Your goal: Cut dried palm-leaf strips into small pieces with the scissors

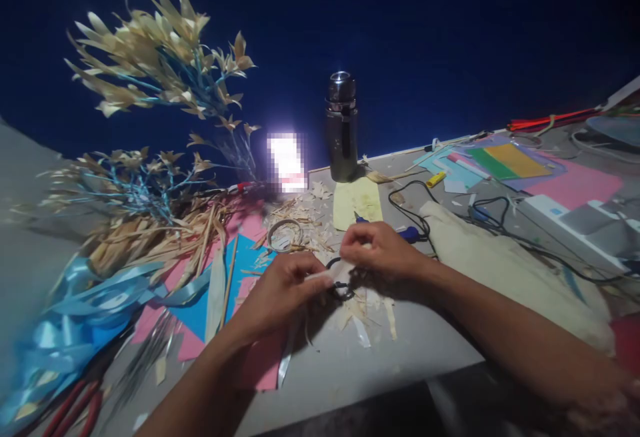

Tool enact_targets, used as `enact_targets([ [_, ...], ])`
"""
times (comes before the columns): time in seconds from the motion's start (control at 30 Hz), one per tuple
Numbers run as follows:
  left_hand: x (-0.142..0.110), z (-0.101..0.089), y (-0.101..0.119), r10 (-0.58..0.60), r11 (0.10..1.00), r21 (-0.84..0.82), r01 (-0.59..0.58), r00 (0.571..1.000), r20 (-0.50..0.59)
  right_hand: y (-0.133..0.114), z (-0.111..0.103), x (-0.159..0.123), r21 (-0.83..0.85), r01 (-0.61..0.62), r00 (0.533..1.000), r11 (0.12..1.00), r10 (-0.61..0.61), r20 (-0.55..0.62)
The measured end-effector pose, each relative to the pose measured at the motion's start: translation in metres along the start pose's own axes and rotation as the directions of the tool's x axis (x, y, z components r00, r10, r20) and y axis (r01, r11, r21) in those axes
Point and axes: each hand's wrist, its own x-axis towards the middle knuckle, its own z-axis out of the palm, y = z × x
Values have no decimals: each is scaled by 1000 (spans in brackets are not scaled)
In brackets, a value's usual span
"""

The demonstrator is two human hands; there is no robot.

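Note:
My left hand (295,284) is closed in a pinch above the table, thumb against fingers. Just to its right, my right hand (380,247) has its fingers curled together. A small pale piece seems to be between the hands, too indistinct to name. Black loops (344,290), perhaps scissor handles, show between and below the fingers. Scraps of pale dried husk (350,310) lie under the hands. Behind my right hand a dark blue handle (410,233) shows on the table, beside a yellow paper pad (355,200). A roll of tape (285,234) lies beyond my left hand.
A dark flask (343,130) stands at the back near a bright light (287,160). Dried-husk flowers (150,57), blue ribbon (85,310) and red-handled pliers (77,407) are on the left. A cream cloth (510,270), black cable, power strip (570,230) and coloured papers (575,180) lie right.

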Motion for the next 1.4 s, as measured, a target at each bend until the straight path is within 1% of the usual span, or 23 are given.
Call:
enact_targets([
  [0.03, 4, 3, -3, -33, 992, -127, 25, 998, -61, 1, 0, 3, 103, 24, 992, 994, -11, -125],
  [0.07, 7, 7, -5, -87, 959, -278, 50, 989, -121, 3, 0, 5, 220, 54, 974, 974, -2, -228],
  [0.1, 10, 12, -8, -154, 898, -434, 68, 974, -166, 4, 1, 7, 327, 79, 957, 942, 20, -288],
  [0.13, 12, 18, -11, -220, 817, -571, 75, 957, -188, 5, 3, 8, 412, 88, 951, 907, 46, -305],
  [0.17, 14, 24, -13, -268, 738, -671, 73, 944, -193, 6, 7, 8, 480, 80, 957, 873, 68, -282],
  [0.2, 15, 30, -16, -292, 681, -730, 62, 937, -193, 8, 11, 8, 501, 46, 968, 864, 87, -237],
  [0.23, 16, 35, -19, -299, 647, -760, 51, 935, -192, 9, 17, 6, 511, -5, 978, 860, 110, -176],
  [0.3, 17, 44, -26, -286, 638, -769, 43, 940, -184, 13, 29, 4, 508, -90, 991, 857, 128, -41],
  [0.33, 17, 46, -30, -278, 646, -762, 43, 943, -183, 15, 34, 3, 506, -84, 992, 858, 118, -34],
  [0.4, 17, 48, -37, -265, 659, -751, 40, 947, -182, 19, 40, 3, 476, -57, 990, 877, 113, -90],
  [0.47, 17, 47, -43, -263, 649, -760, 30, 946, -188, 23, 42, 6, 440, -71, 982, 895, 141, -128],
  [0.6, 17, 47, -51, -229, 603, -798, -4, 957, -178, 26, 45, 9, 426, -104, 980, 898, 167, -112],
  [0.63, 17, 48, -52, -215, 604, -797, -12, 960, -177, 26, 46, 9, 422, -116, 978, 899, 178, -110],
  [0.7, 16, 51, -54, -198, 638, -770, -17, 963, -185, 25, 47, 9, 420, -138, 974, 897, 199, -105],
  [0.77, 15, 52, -54, -200, 683, -730, -11, 959, -201, 24, 47, 9, 420, -159, 971, 894, 218, -97],
  [0.87, 14, 52, -51, -233, 745, -667, 19, 944, -234, 23, 43, 9, 406, -173, 968, 897, 231, -97],
  [1.0, 13, 49, -46, -224, 822, -569, 15, 927, -300, 22, 37, 10, 326, -185, 971, 927, 224, -86],
  [1.07, 12, 49, -43, -221, 824, -566, -3, 919, -327, 21, 36, 9, 301, -200, 970, 933, 231, -73],
  [1.23, 9, 51, -35, -238, 791, -612, -23, 909, -342, 20, 34, 6, 346, -262, 953, 901, 297, -53],
  [1.33, 8, 52, -33, -218, 763, -645, -48, 920, -327, 19, 31, 3, 376, -215, 970, 901, 240, -21],
  [1.4, 9, 52, -36, -195, 784, -619, -53, 925, -327, 19, 30, 2, 432, -192, 980, 881, 194, 38],
])
